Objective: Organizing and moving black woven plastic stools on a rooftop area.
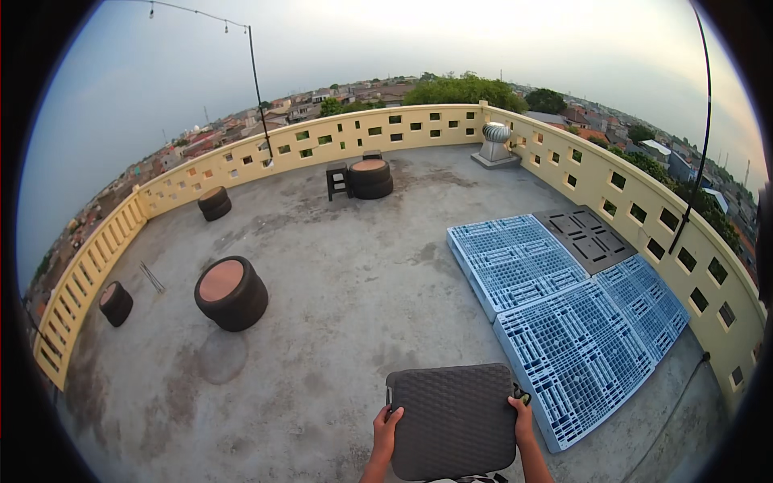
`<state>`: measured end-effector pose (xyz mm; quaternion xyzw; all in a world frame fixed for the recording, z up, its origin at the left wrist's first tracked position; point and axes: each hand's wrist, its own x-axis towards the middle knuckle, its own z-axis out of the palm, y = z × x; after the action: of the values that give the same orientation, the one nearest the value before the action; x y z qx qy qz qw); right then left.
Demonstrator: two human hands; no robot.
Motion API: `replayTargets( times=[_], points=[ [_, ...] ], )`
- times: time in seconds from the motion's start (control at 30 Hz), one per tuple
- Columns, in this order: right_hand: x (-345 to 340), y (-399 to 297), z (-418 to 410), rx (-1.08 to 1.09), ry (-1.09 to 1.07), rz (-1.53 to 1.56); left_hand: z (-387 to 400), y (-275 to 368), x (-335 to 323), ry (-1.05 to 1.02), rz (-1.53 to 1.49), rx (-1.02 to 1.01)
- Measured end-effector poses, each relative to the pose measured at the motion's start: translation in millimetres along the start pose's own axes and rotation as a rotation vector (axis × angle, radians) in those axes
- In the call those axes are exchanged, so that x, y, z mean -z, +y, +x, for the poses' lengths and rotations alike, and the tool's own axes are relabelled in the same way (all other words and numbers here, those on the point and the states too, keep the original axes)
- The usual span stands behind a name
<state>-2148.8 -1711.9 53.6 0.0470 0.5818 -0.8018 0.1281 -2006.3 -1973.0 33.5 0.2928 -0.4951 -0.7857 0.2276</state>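
Both of my hands hold up a dark brown plastic piece with a rattan-weave pattern (453, 422), perhaps a stool or a box. Its broad, rounded-corner face points towards me. My left hand (384, 427) grips the left side, thumb on the near face, just below a handle-like slot. On the right edge, my right hand (523, 422) has its thumb over the near face and the other fingers out of sight. A small dark and yellow-green item (525, 398), too small to name, shows by that hand. What lies behind the piece is hidden.
Blue plastic pallets (574, 350) and a black pallet (586, 238) lie at right. Tyre tables (231, 293) and a black stool (338, 181) stand on the concrete floor (338, 290). A turbine vent (496, 142) occupies the far corner. A yellow parapet (416, 115) bounds the rooftop.
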Motion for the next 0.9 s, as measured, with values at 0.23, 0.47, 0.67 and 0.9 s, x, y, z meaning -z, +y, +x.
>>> replayTargets(
  times=[0.23, 0.47, 0.67, 0.9],
  points=[
    [-62, -11, 145, 0.025, 0.043, -0.035, 149, 14, -45, 0.004, -0.023, 0.058],
    [-143, -40, 291, -0.068, -0.079, -0.050, 276, 61, -83, 0.069, 0.053, -0.066],
    [-180, -44, 400, -0.045, -0.102, -0.041, 381, 62, -114, 0.104, -0.012, -0.073],
    [-209, -49, 551, -0.131, -0.026, -0.099, 535, 62, -174, 0.073, 0.002, 0.015]
  ],
)
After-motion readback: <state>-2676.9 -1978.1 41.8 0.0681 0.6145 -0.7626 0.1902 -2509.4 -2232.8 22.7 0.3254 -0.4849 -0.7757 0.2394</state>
